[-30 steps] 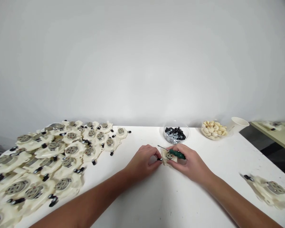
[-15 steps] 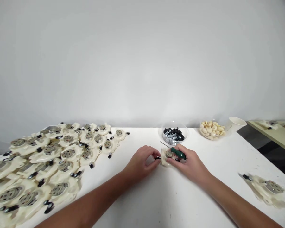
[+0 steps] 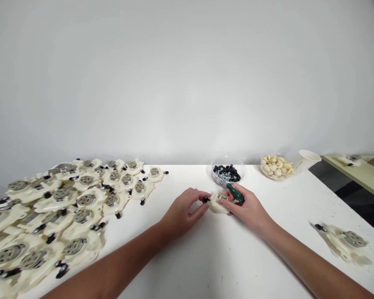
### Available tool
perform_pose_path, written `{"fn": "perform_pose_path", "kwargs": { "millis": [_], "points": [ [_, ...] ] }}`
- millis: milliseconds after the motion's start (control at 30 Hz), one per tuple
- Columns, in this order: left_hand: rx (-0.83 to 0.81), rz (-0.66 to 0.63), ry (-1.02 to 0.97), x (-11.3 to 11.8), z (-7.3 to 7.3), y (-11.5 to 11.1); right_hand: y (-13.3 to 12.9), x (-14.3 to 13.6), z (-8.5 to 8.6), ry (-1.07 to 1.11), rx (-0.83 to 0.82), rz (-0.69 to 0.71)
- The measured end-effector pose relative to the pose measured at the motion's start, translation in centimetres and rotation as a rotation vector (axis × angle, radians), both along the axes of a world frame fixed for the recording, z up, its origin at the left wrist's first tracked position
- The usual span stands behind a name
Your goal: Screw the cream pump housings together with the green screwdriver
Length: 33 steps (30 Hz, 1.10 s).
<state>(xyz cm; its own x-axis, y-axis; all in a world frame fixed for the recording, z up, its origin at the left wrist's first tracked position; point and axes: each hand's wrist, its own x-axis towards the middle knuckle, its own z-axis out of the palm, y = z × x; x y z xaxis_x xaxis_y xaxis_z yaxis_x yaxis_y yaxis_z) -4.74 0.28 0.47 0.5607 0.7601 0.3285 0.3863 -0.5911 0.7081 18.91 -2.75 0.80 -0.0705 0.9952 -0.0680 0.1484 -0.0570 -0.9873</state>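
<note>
In the middle of the table my right hand (image 3: 247, 209) grips a cream plastic housing with a round metal motor in it (image 3: 216, 203). The same hand also keeps a green-handled screwdriver (image 3: 235, 193) tucked in its fingers, with the shaft pointing away toward the left. At the housing's left end, my left hand (image 3: 187, 207) has thumb and forefinger closed about a small black part (image 3: 206, 199). Fingers hide much of the housing, and the black part's shape is too small to make out.
Many similar motor housings (image 3: 85, 199) are piled at the left. Behind my hands stands a clear bowl of small black parts (image 3: 227, 173). Further right are a bowl of cream pieces (image 3: 276, 167) and a white cup (image 3: 309, 158). One housing (image 3: 345, 243) lies at the right.
My right hand has tilted the housing, so its motor face shows less. The screwdriver handle has turned more upright. My left hand stays at the black part.
</note>
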Motion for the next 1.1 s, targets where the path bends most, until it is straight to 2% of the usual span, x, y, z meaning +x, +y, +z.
{"fn": "perform_pose_path", "kwargs": {
  "millis": [233, 367, 500, 767, 933, 1100],
  "points": [
    [0.0, 0.033, -0.024, 0.03, -0.1, 0.12, -0.13, -0.12, -0.42, -0.041, 0.03, -0.001],
    [-0.063, 0.096, -0.054, 0.04, -0.06, 0.05, -0.15, -0.11, -0.32, -0.041, 0.03, 0.002],
    [-0.132, 0.125, -0.05, 0.13, 0.29, -0.07, -0.33, -0.29, -0.13, 0.003, 0.007, -0.005],
    [-0.122, 0.12, -0.053, 0.1, 0.38, -0.12, -0.31, -0.65, 0.01, 0.116, -0.053, -0.005],
    [-0.147, 0.111, -0.044, 0.15, 0.32, -0.24, -0.16, -0.51, -0.09, 0.078, -0.016, 0.025],
    [-0.107, 0.182, -0.037, 0.09, 0.15, -0.14, -0.3, 0.11, 0.07, 0.023, 0.068, 0.055]
  ]
}}
